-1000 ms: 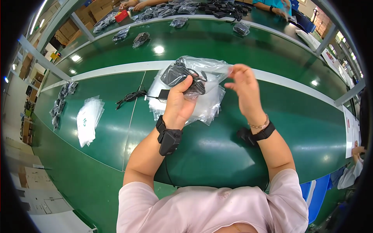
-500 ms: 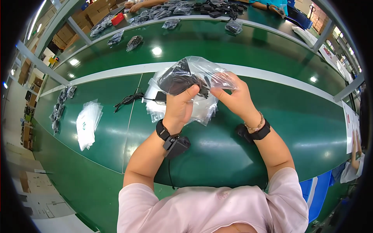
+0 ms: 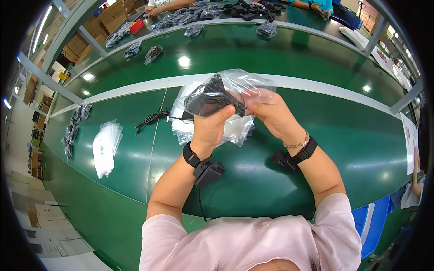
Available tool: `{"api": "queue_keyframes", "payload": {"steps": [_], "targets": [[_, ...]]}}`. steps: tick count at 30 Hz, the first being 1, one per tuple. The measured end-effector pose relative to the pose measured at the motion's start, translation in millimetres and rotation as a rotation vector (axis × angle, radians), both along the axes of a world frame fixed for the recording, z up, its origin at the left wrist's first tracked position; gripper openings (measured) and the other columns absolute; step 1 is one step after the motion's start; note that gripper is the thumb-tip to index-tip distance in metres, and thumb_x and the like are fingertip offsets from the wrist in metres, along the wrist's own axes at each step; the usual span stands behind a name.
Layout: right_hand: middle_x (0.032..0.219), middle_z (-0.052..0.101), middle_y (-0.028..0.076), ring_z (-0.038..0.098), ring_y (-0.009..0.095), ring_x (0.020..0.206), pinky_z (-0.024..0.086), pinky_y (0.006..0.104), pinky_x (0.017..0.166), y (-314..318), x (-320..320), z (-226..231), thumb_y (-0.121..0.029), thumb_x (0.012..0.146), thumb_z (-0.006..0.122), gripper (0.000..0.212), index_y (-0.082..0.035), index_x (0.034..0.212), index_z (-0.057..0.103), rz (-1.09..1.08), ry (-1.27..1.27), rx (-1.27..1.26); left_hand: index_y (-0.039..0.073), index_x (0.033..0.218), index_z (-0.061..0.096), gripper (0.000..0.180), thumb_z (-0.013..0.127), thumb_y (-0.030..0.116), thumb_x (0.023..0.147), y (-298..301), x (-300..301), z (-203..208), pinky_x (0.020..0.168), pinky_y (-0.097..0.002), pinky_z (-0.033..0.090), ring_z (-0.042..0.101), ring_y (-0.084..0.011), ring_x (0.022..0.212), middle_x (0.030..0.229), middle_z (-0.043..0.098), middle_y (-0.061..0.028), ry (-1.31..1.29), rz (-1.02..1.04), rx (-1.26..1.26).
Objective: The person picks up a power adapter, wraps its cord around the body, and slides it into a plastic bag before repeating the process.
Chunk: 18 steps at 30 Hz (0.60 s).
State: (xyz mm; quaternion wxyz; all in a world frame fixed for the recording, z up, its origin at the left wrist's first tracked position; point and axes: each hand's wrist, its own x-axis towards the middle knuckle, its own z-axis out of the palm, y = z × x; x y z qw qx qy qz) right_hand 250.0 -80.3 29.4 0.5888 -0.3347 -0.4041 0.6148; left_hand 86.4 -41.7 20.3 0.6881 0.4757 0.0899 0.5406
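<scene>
A clear plastic bag [image 3: 253, 81] with a bundled black cable [image 3: 212, 97] in it is held up between my hands. My left hand [image 3: 210, 126] is closed round the bag's left part, its thumb pressed on the front. My right hand [image 3: 269, 110] pinches the bag's right end, and plastic covers its fingertips. Beneath, a pile of flat clear bags [image 3: 235, 135] lies on the green table. Left of the pile, another coiled black cable [image 3: 151, 121] leads to a dark piece mostly hidden behind my left hand.
A fan of flat bags [image 3: 107, 149] lies to the left, with a row of bagged black items [image 3: 72, 128] farther left. A pale rail [image 3: 316, 83] crosses behind my hands. Beyond the green surface are heaps of bagged cables [image 3: 194, 16] and other people's hands. A blue bin [image 3: 377, 221] stands at right.
The bag has tilted, and the cable bundle shows more plainly in it. My right fingers have come in closer to the bundle. The whole view has shifted slightly.
</scene>
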Motion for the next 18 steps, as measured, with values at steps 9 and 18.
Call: {"api": "queue_keyframes", "payload": {"steps": [9,18], "targets": [[0.112,0.056,0.007,0.053,0.013,0.094,0.041,0.0308,0.083,3.2,11.9,7.2,-0.019,0.086,0.054,0.037,0.001,0.116,0.050,0.314,0.199,-0.062,0.001,0.105,0.055,0.037,0.070,0.000,0.071,-3.9,-3.4,-0.2,0.085,-0.0323,0.044,0.057,-0.0196,0.095,0.100,0.061,-0.0095,0.035,0.012,0.029],[0.102,0.060,0.006,0.055,0.012,0.088,0.043,0.0272,0.080,4.4,11.2,-8.0,-0.012,0.081,0.061,0.028,-0.001,0.107,0.058,0.006,0.147,0.006,0.001,0.104,0.055,0.033,0.067,0.001,0.074,-1.4,0.0,4.8,0.084,-0.0318,0.045,0.057,-0.0183,0.094,0.100,0.061,-0.0087,0.016,0.037,-0.082]]}}
